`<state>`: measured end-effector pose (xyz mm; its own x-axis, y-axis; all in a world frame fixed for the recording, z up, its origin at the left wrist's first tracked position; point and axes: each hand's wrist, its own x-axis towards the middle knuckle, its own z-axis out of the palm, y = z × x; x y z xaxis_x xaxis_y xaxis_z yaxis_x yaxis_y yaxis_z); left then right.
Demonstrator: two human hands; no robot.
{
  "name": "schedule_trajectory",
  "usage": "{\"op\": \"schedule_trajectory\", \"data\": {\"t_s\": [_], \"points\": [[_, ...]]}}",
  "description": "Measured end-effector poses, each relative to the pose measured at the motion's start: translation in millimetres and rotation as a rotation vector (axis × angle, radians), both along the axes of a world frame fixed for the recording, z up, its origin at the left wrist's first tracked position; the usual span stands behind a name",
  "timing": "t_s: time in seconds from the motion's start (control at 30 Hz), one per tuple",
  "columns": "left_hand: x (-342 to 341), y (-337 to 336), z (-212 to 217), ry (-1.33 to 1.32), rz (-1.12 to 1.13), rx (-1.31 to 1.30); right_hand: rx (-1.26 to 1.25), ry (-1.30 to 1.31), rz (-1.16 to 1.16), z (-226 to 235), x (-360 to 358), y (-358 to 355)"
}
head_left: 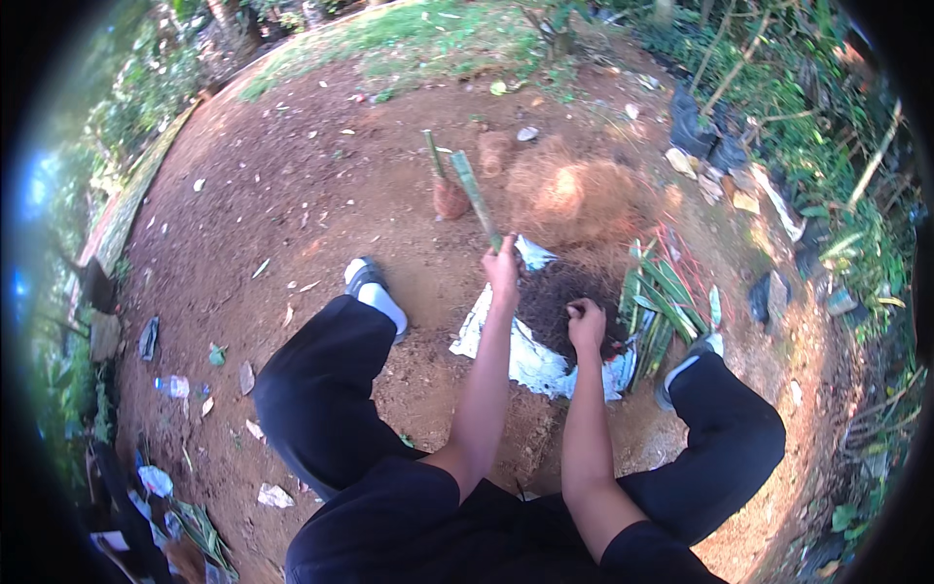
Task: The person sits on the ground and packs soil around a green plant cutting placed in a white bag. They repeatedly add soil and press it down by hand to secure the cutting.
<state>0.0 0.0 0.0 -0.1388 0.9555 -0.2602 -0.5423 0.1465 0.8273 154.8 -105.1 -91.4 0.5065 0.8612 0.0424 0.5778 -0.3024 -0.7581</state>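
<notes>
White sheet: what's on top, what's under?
Dark soil lies on the white sheet, hiding its middle; the right hand is over the soil. Brown ground shows around the edges, but whatever is directly underneath is covered.

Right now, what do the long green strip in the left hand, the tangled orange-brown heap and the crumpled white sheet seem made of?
Long green strip: mostly matte plant matter, probably leaf, given its uneven green colour.
Orange-brown heap: dry, matte fibre, possibly coconut; loose strands show.
White sheet: perhaps plastic sacking, creased and bright; gloss uncertain.

Dark shirt (389, 526), seemingly black trousers (326, 394)
</notes>
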Motion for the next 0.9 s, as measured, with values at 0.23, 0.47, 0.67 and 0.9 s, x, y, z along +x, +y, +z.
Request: {"op": "schedule_trajectory", "data": {"t_s": [0.23,0.47,0.67,0.9], "points": [[-23,3,10,-0.049,0.0,0.027,0.205,0.292,-0.134,6,7,9],[-39,5,17,-0.033,0.042,-0.005,-0.08,0.43,0.197,48,27,23],[-67,3,24,0.192,0.119,-0.061,-0.388,0.222,0.378,80,35,96],[-97,19,-8,0.183,0.157,-0.04,0.092,-0.308,0.063,111,54,100]]}}
